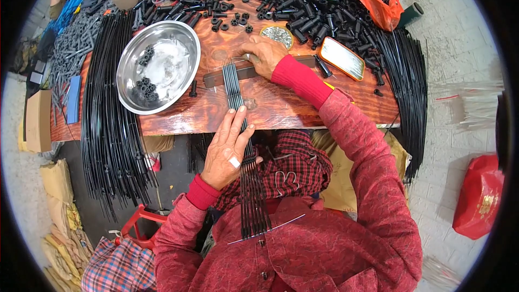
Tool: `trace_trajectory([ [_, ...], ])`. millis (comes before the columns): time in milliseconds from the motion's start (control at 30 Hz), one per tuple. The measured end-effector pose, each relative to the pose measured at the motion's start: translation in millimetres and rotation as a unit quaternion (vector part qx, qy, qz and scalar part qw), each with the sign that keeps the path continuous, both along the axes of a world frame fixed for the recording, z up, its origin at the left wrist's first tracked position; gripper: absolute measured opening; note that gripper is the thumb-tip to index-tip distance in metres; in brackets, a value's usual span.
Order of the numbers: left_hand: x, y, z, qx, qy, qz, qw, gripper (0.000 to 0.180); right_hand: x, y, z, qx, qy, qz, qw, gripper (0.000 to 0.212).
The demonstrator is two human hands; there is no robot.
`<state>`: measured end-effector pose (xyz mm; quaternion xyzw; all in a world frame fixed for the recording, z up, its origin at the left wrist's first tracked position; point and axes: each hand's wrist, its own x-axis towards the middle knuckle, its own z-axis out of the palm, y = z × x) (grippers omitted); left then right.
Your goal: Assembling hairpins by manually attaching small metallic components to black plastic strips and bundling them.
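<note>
A row of thin black umbrella ribs (233, 86) runs from the table, over its near edge, down across my lap. My left hand (224, 154) lies over them, its fingers along the row and thumb at the right side, holding them together. A small white patch sticks to the back of this hand. Just beyond the ribs' far ends, my right hand (265, 54) is closed, thumb and fingers pinched; what they hold is mostly hidden, with a thin wire-like line beside them. Under the right wrist runs a dark flat bar (248, 72), with the rib ends over it.
Left stands a steel bowl (122, 70) with small black ribbed parts. Black plastic tubes (308, 0) heap the table's far side, near a round tin (277, 35) of small metal pieces and a rectangular tin (342, 58). Rib bundles (111, 103) hang over the edge. An orange bag (373, 0) stands far right.
</note>
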<state>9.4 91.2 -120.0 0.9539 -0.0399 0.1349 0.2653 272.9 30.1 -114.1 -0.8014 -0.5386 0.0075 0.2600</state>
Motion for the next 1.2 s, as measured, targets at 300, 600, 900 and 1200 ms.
trace_trajectory([
  [300,-0.1,0.1,-1.3,0.002,-0.009,0.001,1.000,0.071,-0.9,4.0,0.3,0.012,-0.019,0.012,1.000,0.022],
  [600,0.5,0.3,0.9,-0.001,0.005,-0.005,1.000,0.072,-0.6,2.7,1.8,0.017,0.010,0.008,1.000,0.018],
  [900,-0.9,1.2,0.2,-0.004,0.005,-0.004,1.000,0.072,-3.1,7.5,3.6,0.029,-0.017,0.036,0.999,0.023],
  [1200,-0.9,1.1,-0.4,-0.001,0.002,-0.002,1.000,0.074,-1.9,9.1,2.6,0.034,-0.055,0.046,0.997,0.022],
])
